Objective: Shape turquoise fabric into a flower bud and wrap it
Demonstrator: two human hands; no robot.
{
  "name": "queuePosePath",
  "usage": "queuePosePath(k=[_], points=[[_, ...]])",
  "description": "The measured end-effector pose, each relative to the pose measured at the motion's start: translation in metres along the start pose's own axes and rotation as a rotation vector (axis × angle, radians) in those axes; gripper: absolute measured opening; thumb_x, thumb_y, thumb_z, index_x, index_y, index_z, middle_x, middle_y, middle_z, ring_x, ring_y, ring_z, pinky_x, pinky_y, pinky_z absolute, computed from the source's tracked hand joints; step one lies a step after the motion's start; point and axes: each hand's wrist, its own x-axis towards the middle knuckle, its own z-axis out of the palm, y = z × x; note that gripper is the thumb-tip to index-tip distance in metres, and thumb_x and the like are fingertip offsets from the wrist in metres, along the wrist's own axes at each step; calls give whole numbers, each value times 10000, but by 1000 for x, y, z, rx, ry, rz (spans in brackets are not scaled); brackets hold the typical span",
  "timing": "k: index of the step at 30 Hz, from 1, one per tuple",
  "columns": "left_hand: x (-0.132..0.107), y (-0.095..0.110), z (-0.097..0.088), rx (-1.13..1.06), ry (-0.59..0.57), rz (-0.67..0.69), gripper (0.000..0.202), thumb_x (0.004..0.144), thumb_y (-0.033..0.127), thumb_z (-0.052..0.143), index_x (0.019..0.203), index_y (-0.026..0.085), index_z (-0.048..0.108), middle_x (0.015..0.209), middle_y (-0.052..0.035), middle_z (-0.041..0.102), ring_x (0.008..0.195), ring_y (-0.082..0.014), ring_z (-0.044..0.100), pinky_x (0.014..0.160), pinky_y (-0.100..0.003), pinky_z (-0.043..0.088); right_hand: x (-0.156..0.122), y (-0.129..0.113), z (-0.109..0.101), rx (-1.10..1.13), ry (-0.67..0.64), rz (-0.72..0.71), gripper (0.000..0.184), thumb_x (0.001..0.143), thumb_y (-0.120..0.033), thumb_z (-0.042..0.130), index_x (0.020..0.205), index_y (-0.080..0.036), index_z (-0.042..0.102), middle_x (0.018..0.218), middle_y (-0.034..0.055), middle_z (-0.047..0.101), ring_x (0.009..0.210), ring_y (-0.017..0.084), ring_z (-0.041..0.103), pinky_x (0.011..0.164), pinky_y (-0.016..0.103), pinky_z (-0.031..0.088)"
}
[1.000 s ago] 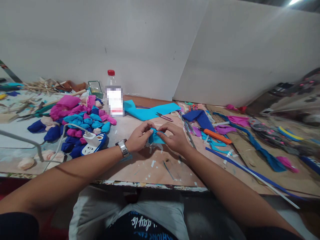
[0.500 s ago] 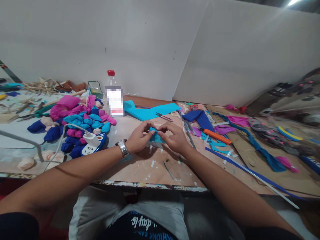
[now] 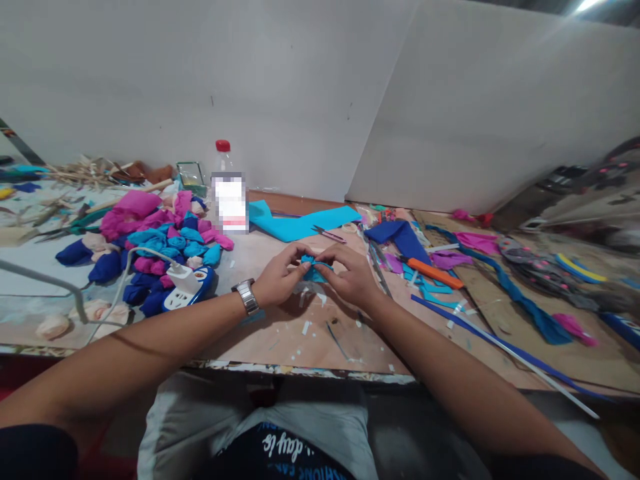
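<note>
Between my two hands, above the middle of the wooden table [image 3: 280, 343], is a small gathered piece of turquoise crepe paper [image 3: 316, 272]. My left hand [image 3: 283, 277], with a metal watch [image 3: 246, 297] on its wrist, pinches the paper's left side. From the right, my right hand [image 3: 346, 272] pinches it with thumb and fingers. Parts of the paper are covered by the fingertips. Just beyond the hands lie a wide turquoise crepe strip [image 3: 305, 227] and small pink-handled snips [image 3: 330, 235].
Crumpled pink, blue and turquoise paper bundles [image 3: 165, 233] crowd the left, beside a power strip [image 3: 187, 293] with a plugged-in cable. A red-capped bottle [image 3: 229, 200] stands behind. To the right lie an orange utility knife [image 3: 435, 273], a white stick [image 3: 540, 370] and cardboard [image 3: 505, 320].
The turquoise paper between my fingertips is more bunched up, with less of it hanging flat below them. Both hands stay in nearly the same place.
</note>
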Motion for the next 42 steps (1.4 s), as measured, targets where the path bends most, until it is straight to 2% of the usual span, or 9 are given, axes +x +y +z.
queuePosePath(k=[14, 20, 26, 30, 33, 36, 42], points=[[-1, 4, 0, -46, -62, -11, 225, 1014, 366, 502, 1157, 203, 562, 1162, -73, 625, 1046, -188, 588, 929, -332, 466, 0, -2, -1, 15, -14, 4, 129, 937, -307, 658, 867, -202, 684, 833, 60, 716, 783, 199, 662, 769, 364, 525], [0, 5, 0, -86, -67, -24, 229, 1014, 388, 496, 1137, 204, 555, 1110, -69, 619, 993, -184, 580, 887, -334, 461, 1, -3, -1, 1, -22, 41, 184, 941, -369, 658, 842, -215, 679, 824, 58, 721, 776, 203, 663, 757, 370, 530], [0, 6, 1, -83, -70, -23, 260, 976, 406, 581, 1132, 199, 558, 1136, -77, 633, 1030, -191, 608, 905, -330, 476, 1, -3, -1, 10, -15, 48, 211, 942, -390, 658, 829, -213, 678, 817, 55, 718, 774, 199, 663, 760, 369, 531], [-1, 6, 3, -152, -67, -60, 271, 982, 401, 576, 1166, 208, 525, 1199, -88, 631, 1088, -192, 624, 884, -315, 494, 0, -2, 0, 17, -24, 61, 184, 935, -374, 673, 845, -213, 681, 830, 53, 715, 784, 198, 660, 764, 367, 529], [-2, 4, 3, -192, -61, -88, 288, 983, 401, 573, 1191, 217, 497, 1214, -92, 651, 1089, -187, 640, 859, -306, 503, -1, -1, 1, 39, -28, 59, 133, 914, -345, 704, 935, -214, 691, 896, 55, 727, 814, 195, 659, 762, 358, 531], [-2, 2, 2, -222, -48, -130, 315, 990, 409, 552, 1232, 222, 478, 1151, -85, 690, 1017, -180, 667, 824, -302, 509, -1, 0, 1, 56, -26, 43, 176, 908, -317, 708, 1052, -217, 684, 949, 58, 732, 817, 188, 651, 745, 348, 532], [-3, 1, 1, -198, -35, -179, 319, 999, 407, 520, 1265, 239, 467, 1032, -41, 713, 766, -124, 647, 748, -272, 503, 0, -2, -1, 23, -44, 15, 115, 934, -314, 673, 999, -224, 706, 939, 59, 750, 812, 193, 654, 772, 365, 538]])
